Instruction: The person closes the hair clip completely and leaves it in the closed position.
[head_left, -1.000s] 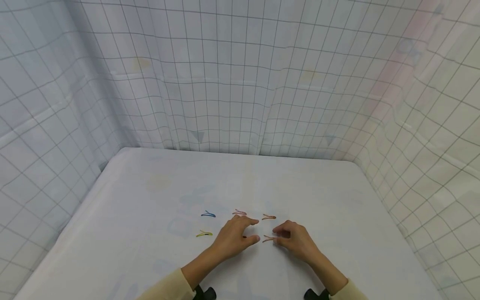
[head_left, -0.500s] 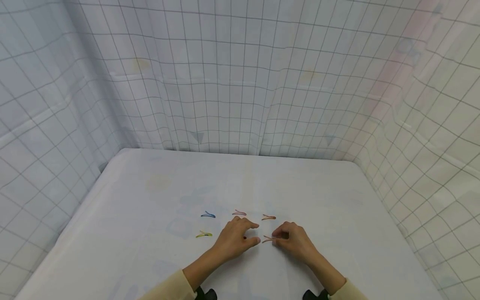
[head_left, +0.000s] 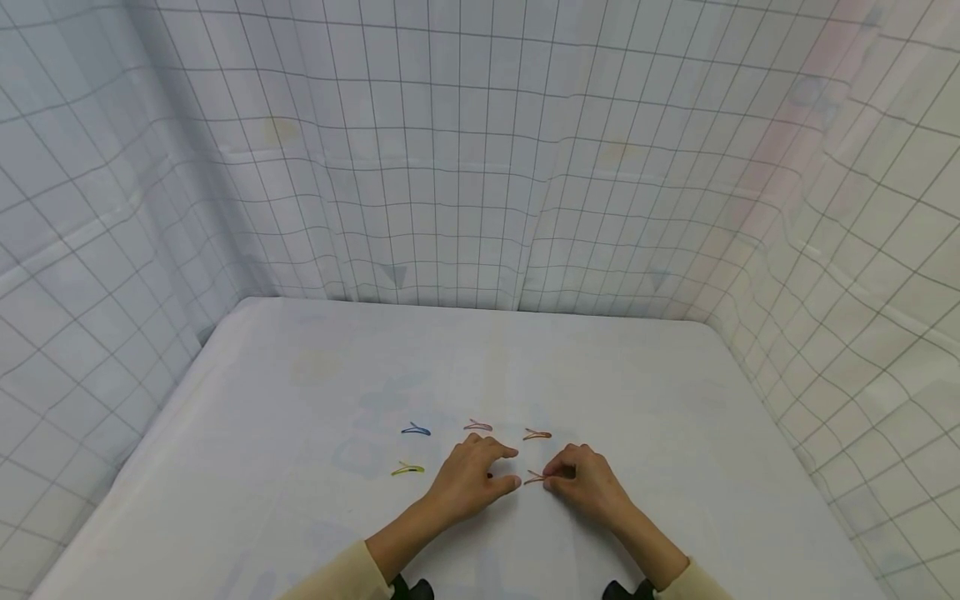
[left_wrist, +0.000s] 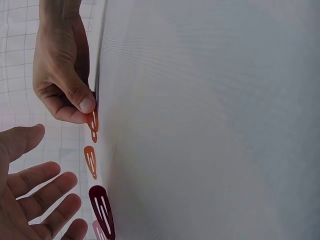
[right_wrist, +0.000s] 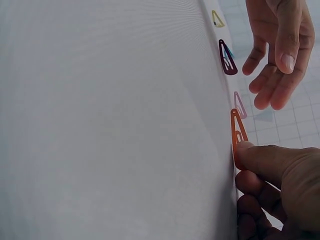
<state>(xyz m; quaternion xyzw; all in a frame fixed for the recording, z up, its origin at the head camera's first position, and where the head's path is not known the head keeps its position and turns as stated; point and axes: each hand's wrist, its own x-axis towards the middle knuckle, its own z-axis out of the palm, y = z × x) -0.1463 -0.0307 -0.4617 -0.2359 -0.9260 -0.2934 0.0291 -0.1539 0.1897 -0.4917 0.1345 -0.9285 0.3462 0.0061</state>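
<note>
An orange snap hair clip (right_wrist: 239,135) is pinched between the thumb and fingers of my right hand (head_left: 588,482), its narrow end pointing left and its arms sprung apart. My left hand (head_left: 472,475) hovers to the left, fingers spread and holding nothing. Beneath it lies a dark maroon hair clip (left_wrist: 102,210), mostly hidden by that hand in the head view. Another orange hair clip (head_left: 537,434) lies behind the held one. A pink hair clip (head_left: 477,426) sits just beyond the left fingers.
Farther left on the white-covered table (head_left: 637,375) lie a blue hair clip (head_left: 416,429) and a yellow hair clip (head_left: 408,469). Pale grid-patterned curtains (head_left: 450,167) enclose the table at the back and both sides.
Almost nothing differs; my right hand still pinches the orange hair clip, having shifted very slightly left. The left hand stays in place.
</note>
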